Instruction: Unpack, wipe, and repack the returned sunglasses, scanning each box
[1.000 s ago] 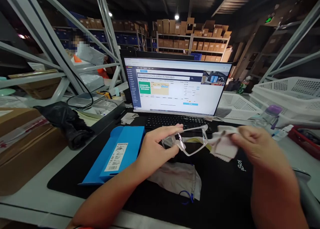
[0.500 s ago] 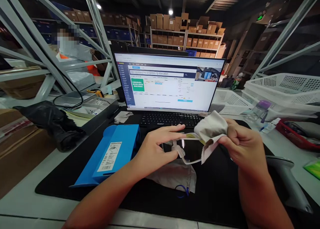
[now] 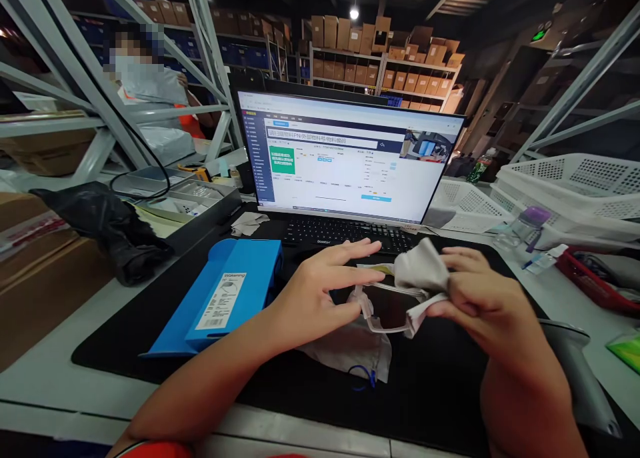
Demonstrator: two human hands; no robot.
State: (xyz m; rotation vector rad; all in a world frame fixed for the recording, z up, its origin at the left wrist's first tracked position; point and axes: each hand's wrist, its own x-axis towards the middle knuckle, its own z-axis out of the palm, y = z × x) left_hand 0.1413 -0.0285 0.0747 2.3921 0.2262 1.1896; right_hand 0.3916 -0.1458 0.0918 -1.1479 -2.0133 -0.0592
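Note:
My left hand holds the left end of a pair of clear-framed glasses between thumb and fingers, above a black desk mat. My right hand pinches a pale cleaning cloth against the right lens of the glasses. Under them on the mat lies a whitish drawstring pouch with a blue cord. A blue box with a white label lies to the left of my left hand.
A keyboard and lit monitor stand behind my hands. White baskets, a small bottle and a red tray are on the right. A black bag, a grey tray and cardboard boxes sit left. A person stands behind the left racking.
My right hand has brought the cloth from beside the glasses onto their right lens and folded it over the frame. The glasses have come lower, towards the mat.

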